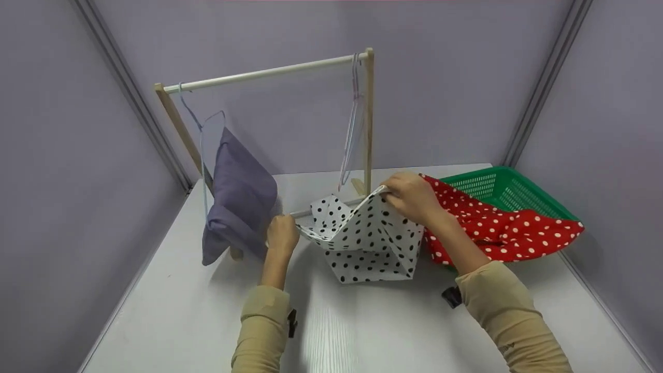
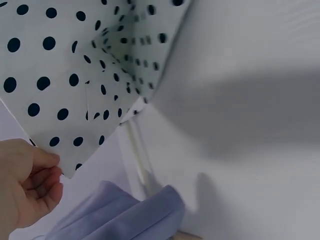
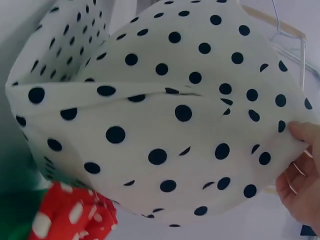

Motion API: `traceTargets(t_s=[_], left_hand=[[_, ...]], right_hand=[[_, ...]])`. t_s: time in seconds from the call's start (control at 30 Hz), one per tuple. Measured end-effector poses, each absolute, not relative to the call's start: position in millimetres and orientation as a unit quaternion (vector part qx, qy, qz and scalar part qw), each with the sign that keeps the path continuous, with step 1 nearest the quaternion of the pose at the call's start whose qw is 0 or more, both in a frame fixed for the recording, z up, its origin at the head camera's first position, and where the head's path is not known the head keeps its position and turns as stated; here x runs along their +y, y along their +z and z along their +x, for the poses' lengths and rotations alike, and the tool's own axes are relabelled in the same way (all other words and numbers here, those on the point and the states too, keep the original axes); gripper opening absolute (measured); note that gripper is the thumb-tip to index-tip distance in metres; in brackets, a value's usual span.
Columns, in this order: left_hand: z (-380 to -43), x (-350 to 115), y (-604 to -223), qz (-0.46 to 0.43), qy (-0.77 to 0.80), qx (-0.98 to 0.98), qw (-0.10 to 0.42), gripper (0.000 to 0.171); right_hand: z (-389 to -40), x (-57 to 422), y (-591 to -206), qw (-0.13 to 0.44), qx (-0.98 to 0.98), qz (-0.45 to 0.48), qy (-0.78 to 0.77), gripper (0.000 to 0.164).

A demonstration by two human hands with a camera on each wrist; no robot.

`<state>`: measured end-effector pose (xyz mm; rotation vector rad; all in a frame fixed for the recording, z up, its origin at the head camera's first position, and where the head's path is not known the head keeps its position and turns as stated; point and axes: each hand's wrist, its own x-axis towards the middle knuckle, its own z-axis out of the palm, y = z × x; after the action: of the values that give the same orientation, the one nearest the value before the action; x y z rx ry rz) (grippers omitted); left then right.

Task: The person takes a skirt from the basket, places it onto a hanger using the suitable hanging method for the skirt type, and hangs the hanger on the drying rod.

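A white cloth with black dots (image 1: 368, 243) is stretched between both hands above the table. My left hand (image 1: 283, 233) pinches one corner of it; in the left wrist view the thumb and fingers (image 2: 47, 175) close on that corner. At another edge, my right hand (image 1: 412, 197) grips the cloth, and the right wrist view has the thumb (image 3: 302, 132) pressed on its surface. The cloth sags and folds between the hands, its lower part hanging down. Just left of my left hand, a purple cloth (image 1: 238, 191) hangs from a blue hanger (image 1: 191, 111).
A wooden rack with a white rail (image 1: 269, 73) stands at the back. Several thin hangers (image 1: 353, 119) hang at its right end. On the right, a green basket (image 1: 538, 191) has a red cloth with white dots (image 1: 497, 233) draped over its edge. Grey walls enclose the white table (image 1: 331, 331).
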<state>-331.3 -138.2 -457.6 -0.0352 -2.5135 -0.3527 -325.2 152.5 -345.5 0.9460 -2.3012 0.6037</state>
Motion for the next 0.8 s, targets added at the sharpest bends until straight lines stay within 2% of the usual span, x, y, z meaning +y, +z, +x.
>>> traceTargets(t_s=[0.07,0.13,0.3,0.4,0.5,0.6,0.7,0.8], left_hand=[[-329,-141,-466,-0.017,-0.136,-0.954,0.266,0.008],[-327,-143,-471,-0.020,-0.147,-0.965,0.214,0.009],[-321,-148,-472,-0.025,-0.223,-0.974,0.034,0.008],[-319,-148,-464,-0.048,-0.287,-0.956,-0.035,0.013],[-316,-144,-449,-0.101,-0.367,-0.922,-0.073,0.022],[-312,-136,-432,-0.161,-0.429,-0.884,-0.087,0.034],[-310,-126,-418,-0.195,-0.429,-0.879,-0.071,0.025],[-309,-117,-412,-0.203,-0.387,-0.899,-0.016,0.009]], right_hand=[[-325,144,-352,0.273,-0.869,0.343,0.229,0.009],[-325,134,-360,0.259,-0.879,0.329,0.229,0.008],[-326,107,-384,0.219,-0.901,0.314,0.203,0.007],[-325,91,-397,0.183,-0.912,0.313,0.191,0.017],[-324,79,-405,0.164,-0.917,0.315,0.182,0.030],[-325,72,-409,0.162,-0.916,0.316,0.187,0.030],[-327,68,-412,0.158,-0.911,0.323,0.203,0.025],[-328,66,-413,0.151,-0.905,0.335,0.212,0.021]])
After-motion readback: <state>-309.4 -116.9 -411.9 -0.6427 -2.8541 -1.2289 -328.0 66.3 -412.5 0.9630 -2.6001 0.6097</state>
